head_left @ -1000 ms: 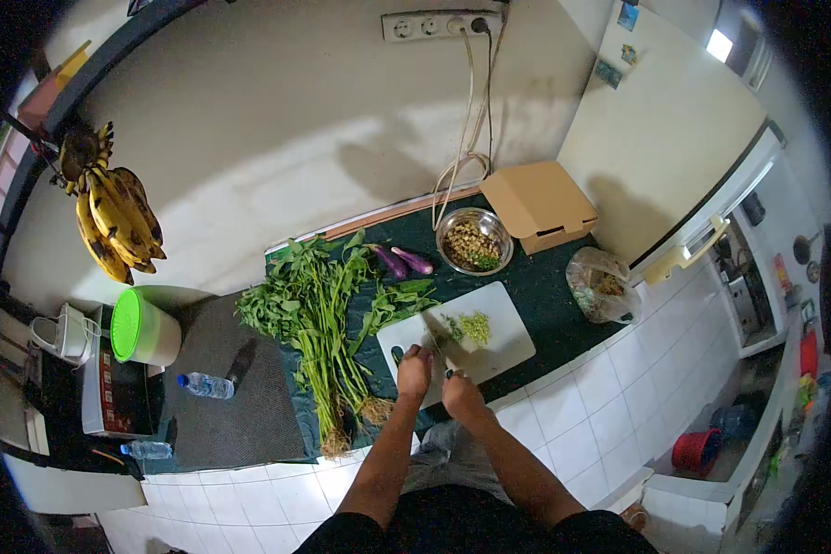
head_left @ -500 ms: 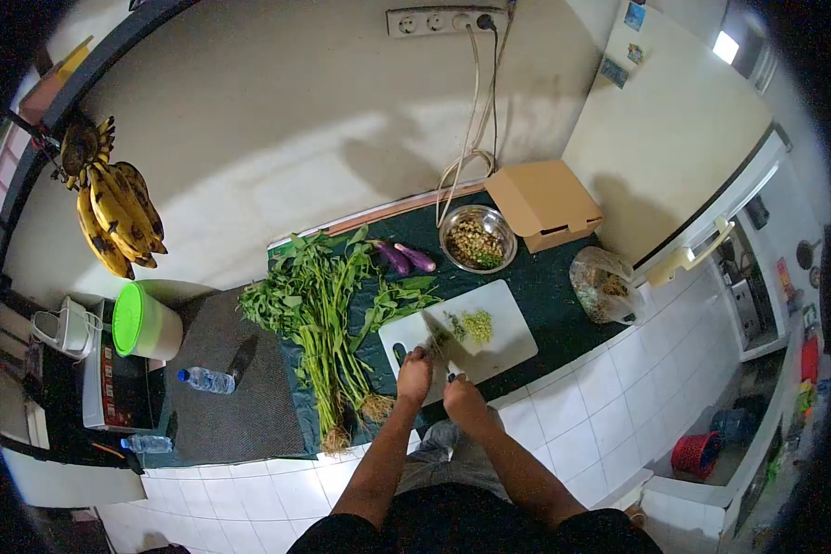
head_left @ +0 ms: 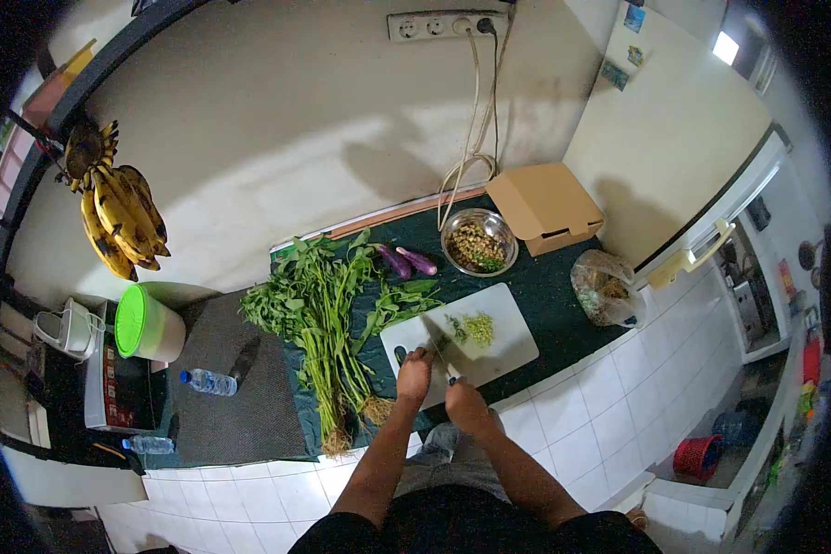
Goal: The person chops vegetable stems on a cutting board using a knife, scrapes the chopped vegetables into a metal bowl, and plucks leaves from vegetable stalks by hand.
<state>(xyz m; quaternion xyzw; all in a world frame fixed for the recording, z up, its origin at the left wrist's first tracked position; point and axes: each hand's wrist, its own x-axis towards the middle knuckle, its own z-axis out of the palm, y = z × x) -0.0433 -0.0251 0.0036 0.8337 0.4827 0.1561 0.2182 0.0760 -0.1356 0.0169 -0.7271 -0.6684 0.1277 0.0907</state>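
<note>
The tabletop (head_left: pixel 554 300), covered in dark green sheeting, spreads ahead of both hands and out to either side. A large bundle of long-stemmed leafy greens (head_left: pixel 332 328), roots attached, lies to the left of the left hand. The white rectangular cutting board (head_left: pixel 499 360) lies slanted beneath and ahead of the hands. Farther ahead and right of them are a brown cardboard box (head_left: pixel 545 208), a clear plastic bag (head_left: pixel 605 288) and a round shiny metal bowl (head_left: pixel 478 214) of small brown and green pieces. The left hand (head_left: pixel 415 367) has its fingers curled down at the board beside the blade; whether it pinches anything I cannot tell. The right hand (head_left: pixel 466 403) grips a slim metal-bladed knife (head_left: pixel 448 367), pointing away from the person. Two purple elongated eggplants (head_left: pixel 417 260) lie well ahead of the left hand. Finely chopped pale-green pieces (head_left: pixel 477 329) sit heaped on the board ahead of the right hand
</note>
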